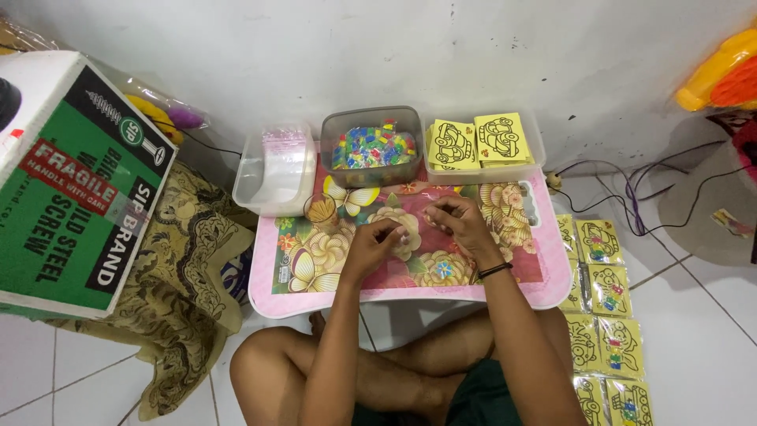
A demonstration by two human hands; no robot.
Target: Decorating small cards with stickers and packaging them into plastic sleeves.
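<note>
**Small piece pinched between two hands over the floral worktop**

Small piece (406, 230), too tiny to identify, sits between the fingertips of both hands above the middle of the pink floral worktop (552, 280). The left hand (371, 246) curls in from the near left, its fingers closed around the piece; the right hand (464, 221), with a dark band at the wrist, meets it from the right, fingers bunched, though I cannot tell whether its grip holds the piece or only touches it.

Judging by its size, the piece is very light and easy to drop or flick away; a fingertip pinch at its edges looks the safest hold.

At the far edge of the worktop stands a grey tub of coloured bits (372, 147). Left of it is a clear tub of plastic sleeves (276, 170), right of it a tray of yellow cards with car outlines (481, 142). A small clear cup (322, 211) stands just near the grey tub. On the floor to the right lie bagged yellow picture cards (603, 315) in rows; a green and white cardboard box (71, 189) sits far left on a patterned cloth (185, 268).
</note>
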